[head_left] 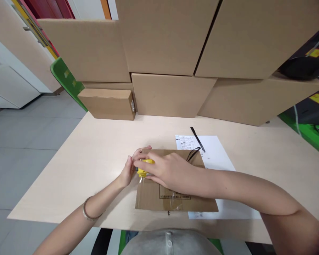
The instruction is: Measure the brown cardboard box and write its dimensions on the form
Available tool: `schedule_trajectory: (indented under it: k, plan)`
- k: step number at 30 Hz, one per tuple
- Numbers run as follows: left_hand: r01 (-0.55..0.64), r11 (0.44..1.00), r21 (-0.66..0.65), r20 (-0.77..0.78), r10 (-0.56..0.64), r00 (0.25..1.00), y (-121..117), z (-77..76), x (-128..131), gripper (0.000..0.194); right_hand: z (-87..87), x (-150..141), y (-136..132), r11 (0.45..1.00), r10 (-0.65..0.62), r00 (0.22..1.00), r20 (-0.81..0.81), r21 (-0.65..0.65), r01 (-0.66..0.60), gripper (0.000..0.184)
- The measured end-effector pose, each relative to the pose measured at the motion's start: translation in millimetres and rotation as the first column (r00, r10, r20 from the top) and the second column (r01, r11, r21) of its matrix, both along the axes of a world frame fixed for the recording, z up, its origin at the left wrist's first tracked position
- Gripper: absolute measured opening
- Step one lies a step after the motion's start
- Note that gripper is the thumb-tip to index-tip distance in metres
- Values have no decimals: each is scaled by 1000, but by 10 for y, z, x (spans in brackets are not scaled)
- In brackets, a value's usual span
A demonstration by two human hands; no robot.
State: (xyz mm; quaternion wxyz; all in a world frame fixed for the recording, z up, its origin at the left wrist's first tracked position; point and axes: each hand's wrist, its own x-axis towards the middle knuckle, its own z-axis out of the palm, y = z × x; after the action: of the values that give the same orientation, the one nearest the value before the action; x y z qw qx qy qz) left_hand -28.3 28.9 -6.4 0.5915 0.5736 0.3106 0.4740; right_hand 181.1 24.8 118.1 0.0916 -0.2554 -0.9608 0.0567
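A brown cardboard box (149,198) with printed text and clear tape lies on the table close to my body. My right hand (167,170) reaches across its top, fingers wrapped round a yellow tape measure (143,172) at the box's left side. A thin black cord loop (193,153) sticks out beyond that hand; where it is attached is hidden. Along the left edge of the box rests my left hand (129,170), thumb apart and fingers stretched out, close to the tape measure. Its fingertips are partly covered by my right hand.
White printed paper (220,159) lies partly under the box, with a black pen (198,140) on it. Large cardboard boxes (170,95) form a wall at the table's back. A smaller carton (108,104) stands at the back left of the pale table (77,170).
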Motion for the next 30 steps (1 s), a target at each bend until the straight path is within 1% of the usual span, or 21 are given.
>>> schedule_trajectory:
  k: [2,4,6,8,9,10,12,13,15,17,19,21,24,26,27,29,30]
  plan:
    - [73,988,138,-79,-63,995,54,-10,-66,67,23,65,1,996,-43,999,-4,-83,42,46]
    - [124,971,203,-175,-89,981,93,16,-115,50,65,209,0,977,-90,995,-42,-197,80,49]
    - [142,969,200,-233,-94,968,107,69,-137,40,116,463,-9,946,-149,985,-81,-302,118,49]
    - [150,971,186,-240,-103,965,106,121,-136,37,154,833,-30,908,-219,971,-97,-385,167,44]
    - [156,970,185,-239,-109,965,103,140,-132,37,160,1047,-48,879,-265,961,-85,-431,204,43]
    - [158,970,187,-237,-111,965,101,150,-127,37,153,1264,-70,865,-312,946,-85,-438,246,41]
    - [161,968,193,-236,-113,965,102,150,-120,37,102,1656,-127,829,-439,896,-66,-415,376,37]
    - [162,968,193,-237,-115,965,104,143,-119,37,61,1805,-160,803,-492,869,-53,-413,429,37]
    - [164,968,189,-236,-117,965,108,126,-119,37,-27,1980,-227,767,-545,837,-44,-429,477,37]
    - [159,971,181,-230,-115,966,109,116,-118,36,-92,2017,-285,753,-556,830,-50,-454,477,38]
    - [152,973,173,-224,-111,968,107,116,-114,35,-103,1989,-326,754,-555,830,-58,-455,473,38]
    - [148,974,174,-222,-108,969,104,121,-110,34,-50,1953,-346,772,-538,841,-55,-434,465,37]
    - [148,972,184,-226,-105,968,104,132,-109,35,104,1847,-327,825,-478,876,-67,-377,422,35]
    - [147,972,184,-236,-102,966,108,139,-117,35,197,1661,-269,866,-415,906,-86,-343,365,35]
    - [144,973,182,-241,-97,966,111,141,-122,35,227,1523,-228,885,-375,923,-84,-329,329,35]
    - [135,975,178,-243,-89,966,119,137,-131,35,246,1175,-131,920,-293,954,-59,-288,265,35]
    - [128,976,177,-235,-84,968,123,128,-134,35,239,981,-82,943,-230,973,-31,-253,215,37]
